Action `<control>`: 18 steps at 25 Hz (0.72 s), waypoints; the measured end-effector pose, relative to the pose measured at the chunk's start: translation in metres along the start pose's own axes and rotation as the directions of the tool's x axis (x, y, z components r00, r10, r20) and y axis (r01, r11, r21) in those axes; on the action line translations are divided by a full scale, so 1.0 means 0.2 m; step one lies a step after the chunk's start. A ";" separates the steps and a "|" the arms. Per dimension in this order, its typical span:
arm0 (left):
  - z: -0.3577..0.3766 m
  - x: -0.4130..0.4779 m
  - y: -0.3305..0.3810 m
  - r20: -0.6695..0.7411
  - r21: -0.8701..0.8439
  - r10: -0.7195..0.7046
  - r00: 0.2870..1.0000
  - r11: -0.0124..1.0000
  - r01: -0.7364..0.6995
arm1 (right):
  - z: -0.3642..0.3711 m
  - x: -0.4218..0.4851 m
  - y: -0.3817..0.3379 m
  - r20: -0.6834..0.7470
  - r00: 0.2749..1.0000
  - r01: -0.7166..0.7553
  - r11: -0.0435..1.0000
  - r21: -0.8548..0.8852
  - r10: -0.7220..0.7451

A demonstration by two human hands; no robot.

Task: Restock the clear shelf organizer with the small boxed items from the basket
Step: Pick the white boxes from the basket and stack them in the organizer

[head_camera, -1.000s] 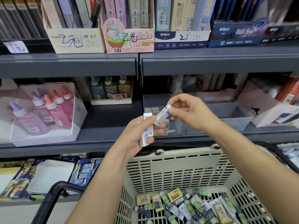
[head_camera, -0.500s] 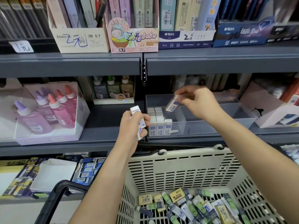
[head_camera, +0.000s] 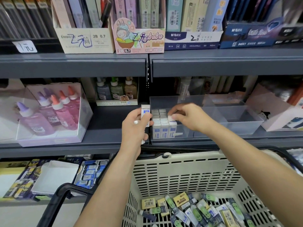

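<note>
A clear shelf organizer (head_camera: 232, 126) sits on the middle shelf, its left end packed with upright white-and-blue small boxes (head_camera: 161, 128). My right hand (head_camera: 188, 117) reaches into that end and pinches one white box (head_camera: 171, 118) at the top of the rows. Just left of the organizer, my left hand (head_camera: 135, 126) grips a few white-and-blue boxes (head_camera: 145, 112) held upright. Below, a beige slotted basket (head_camera: 183, 174) holds several loose small boxed items (head_camera: 196, 208) in yellow, green and blue.
A clear case of pink glue bottles (head_camera: 49, 115) stands at the left of the same shelf, a tray of small bottles (head_camera: 117, 92) behind. The organizer's right compartments hold nothing. A pink box (head_camera: 275, 112) stands at the right. The basket's black handle (head_camera: 55, 200) rises at lower left.
My right hand has lowered its box from above the organizer down onto the rows of boxes. My left hand has moved up and right, closer to the organizer.
</note>
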State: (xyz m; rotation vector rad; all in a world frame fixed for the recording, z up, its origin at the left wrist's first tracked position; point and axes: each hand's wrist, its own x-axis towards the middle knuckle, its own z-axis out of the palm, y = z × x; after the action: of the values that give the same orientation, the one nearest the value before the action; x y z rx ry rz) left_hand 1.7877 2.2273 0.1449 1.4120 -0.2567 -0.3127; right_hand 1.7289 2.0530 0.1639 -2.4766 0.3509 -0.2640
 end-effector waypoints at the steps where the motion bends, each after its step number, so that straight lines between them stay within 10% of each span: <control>1: 0.00 -0.01 0.00 0.006 -0.004 0.001 1.000 1.000 -0.001 | 0.01 -0.01 0.00 0.019 1.000 0.003 0.999 -0.047 -0.002; 7: 0.01 -0.02 0.02 0.045 -0.039 -0.026 0.999 0.999 0.028 | 0.00 -0.03 -0.02 -0.067 0.998 -0.003 0.993 -0.117 -0.005; 10: 0.03 -0.03 0.01 0.122 -0.034 -0.014 0.992 0.999 0.018 | -0.02 -0.04 -0.10 -0.214 0.976 0.069 0.982 0.176 -0.030; 18: 0.03 -0.02 0.01 0.200 -0.069 -0.049 0.979 0.996 0.064 | -0.07 -0.08 -0.19 -0.076 0.989 0.145 0.842 0.519 -0.123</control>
State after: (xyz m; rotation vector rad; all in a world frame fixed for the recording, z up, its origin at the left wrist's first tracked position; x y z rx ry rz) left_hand 1.7824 2.2228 0.1486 1.3167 -0.3640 -0.5065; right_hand 1.7162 2.0798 0.1961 -1.9545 0.0973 -0.4093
